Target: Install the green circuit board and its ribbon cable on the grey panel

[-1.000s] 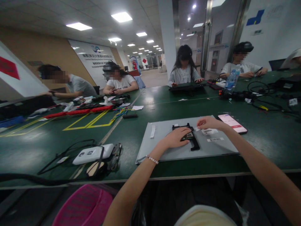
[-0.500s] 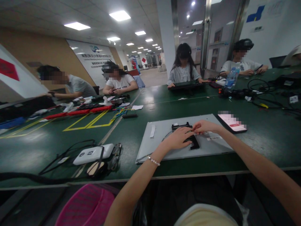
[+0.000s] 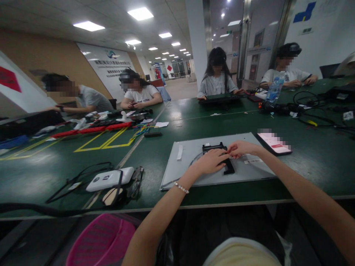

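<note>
A flat grey panel point(image 3: 183, 170), which looks like the back of a display, lies on the green table in front of me. On its middle sits a black bracket-like part point(image 3: 229, 168), partly hidden by my hands. My left hand point(image 3: 213, 161) lies over this part with its fingers stretched out. Against the part's right side, my right hand point(image 3: 239, 148) has thumb and fingers pinched together; whatever is between them is hidden. A thin cable point(image 3: 195, 158) runs across the panel beside my left hand. White labels point(image 3: 180, 152) are stuck on the panel.
Right of the panel lies a phone point(image 3: 274, 142) with a lit screen. At the left are a white device point(image 3: 110, 179) with black cables and a round beige item point(image 3: 110, 197). A pink basket point(image 3: 101, 240) stands below the table edge. Several people work around the table; bottles point(image 3: 274, 89) stand far right.
The view has shifted very slightly. Both my hands stay in nearly the same place on the black part, and the panel has not moved.
</note>
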Demonstrator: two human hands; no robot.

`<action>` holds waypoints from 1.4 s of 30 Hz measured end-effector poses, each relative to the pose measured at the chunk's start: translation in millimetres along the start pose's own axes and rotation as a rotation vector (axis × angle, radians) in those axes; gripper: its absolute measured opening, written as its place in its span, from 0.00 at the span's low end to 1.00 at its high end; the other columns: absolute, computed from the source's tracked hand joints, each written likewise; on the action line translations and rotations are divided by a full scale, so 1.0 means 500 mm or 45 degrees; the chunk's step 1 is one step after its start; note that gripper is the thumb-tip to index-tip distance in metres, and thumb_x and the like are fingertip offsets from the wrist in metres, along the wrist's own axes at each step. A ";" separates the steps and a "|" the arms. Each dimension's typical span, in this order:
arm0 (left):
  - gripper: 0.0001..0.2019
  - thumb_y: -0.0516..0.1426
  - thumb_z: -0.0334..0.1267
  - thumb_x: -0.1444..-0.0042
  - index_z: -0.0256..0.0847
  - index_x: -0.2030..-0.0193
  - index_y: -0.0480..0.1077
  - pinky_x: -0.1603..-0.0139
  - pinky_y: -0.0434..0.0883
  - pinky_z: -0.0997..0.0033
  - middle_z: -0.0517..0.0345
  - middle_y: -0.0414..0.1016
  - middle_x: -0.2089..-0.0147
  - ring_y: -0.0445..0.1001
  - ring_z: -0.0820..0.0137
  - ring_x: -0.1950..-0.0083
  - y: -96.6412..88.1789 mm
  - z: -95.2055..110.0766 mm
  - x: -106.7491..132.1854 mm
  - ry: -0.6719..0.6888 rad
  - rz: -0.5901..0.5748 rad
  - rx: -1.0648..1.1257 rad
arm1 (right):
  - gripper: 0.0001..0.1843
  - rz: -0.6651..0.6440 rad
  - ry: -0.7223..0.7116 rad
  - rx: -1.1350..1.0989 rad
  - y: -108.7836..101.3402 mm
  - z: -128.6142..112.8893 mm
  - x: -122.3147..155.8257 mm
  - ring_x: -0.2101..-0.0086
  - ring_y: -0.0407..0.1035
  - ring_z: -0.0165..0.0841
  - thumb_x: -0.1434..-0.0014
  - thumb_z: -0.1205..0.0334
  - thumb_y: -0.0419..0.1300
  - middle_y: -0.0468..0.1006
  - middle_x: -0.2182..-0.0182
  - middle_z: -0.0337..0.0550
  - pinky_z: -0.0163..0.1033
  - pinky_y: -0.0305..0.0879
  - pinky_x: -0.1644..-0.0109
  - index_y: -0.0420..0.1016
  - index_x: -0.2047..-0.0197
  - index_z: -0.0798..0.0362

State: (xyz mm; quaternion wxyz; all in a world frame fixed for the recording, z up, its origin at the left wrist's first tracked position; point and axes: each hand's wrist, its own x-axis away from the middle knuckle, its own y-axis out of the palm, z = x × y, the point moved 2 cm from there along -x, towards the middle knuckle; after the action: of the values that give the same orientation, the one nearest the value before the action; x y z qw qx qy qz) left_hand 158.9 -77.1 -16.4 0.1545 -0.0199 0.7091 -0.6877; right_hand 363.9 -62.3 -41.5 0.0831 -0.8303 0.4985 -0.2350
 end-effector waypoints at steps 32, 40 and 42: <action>0.14 0.52 0.33 0.40 0.40 0.47 0.66 0.39 0.61 0.59 0.46 0.65 0.42 0.62 0.61 0.39 0.003 0.000 0.000 -0.019 0.047 0.022 | 0.11 0.176 -0.052 0.260 0.026 -0.021 0.005 0.70 0.72 0.31 0.52 0.69 0.57 0.77 0.68 0.42 0.32 0.69 0.69 0.71 0.63 0.54; 0.21 0.52 0.41 0.38 0.42 0.39 0.60 0.36 0.58 0.58 0.47 0.62 0.38 0.59 0.61 0.36 -0.062 -0.048 0.023 -0.121 0.169 0.037 | 0.09 0.547 -0.199 0.449 0.021 -0.039 0.005 0.70 0.70 0.32 0.44 0.61 0.56 0.77 0.66 0.43 0.34 0.64 0.67 0.73 0.60 0.53; 0.20 0.51 0.41 0.37 0.42 0.40 0.61 0.36 0.57 0.56 0.47 0.62 0.38 0.58 0.60 0.35 -0.085 -0.092 0.051 -0.292 0.230 -0.064 | 0.10 0.672 -0.292 0.544 0.027 -0.043 0.005 0.68 0.69 0.33 0.43 0.61 0.55 0.76 0.67 0.42 0.36 0.64 0.62 0.74 0.59 0.52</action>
State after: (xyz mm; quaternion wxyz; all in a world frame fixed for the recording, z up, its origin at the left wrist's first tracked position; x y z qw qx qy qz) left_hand 115.4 -40.7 20.7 0.2951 -0.0384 0.7027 -0.6462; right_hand 344.1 -69.1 -26.7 0.3679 -0.6579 0.6228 -0.2096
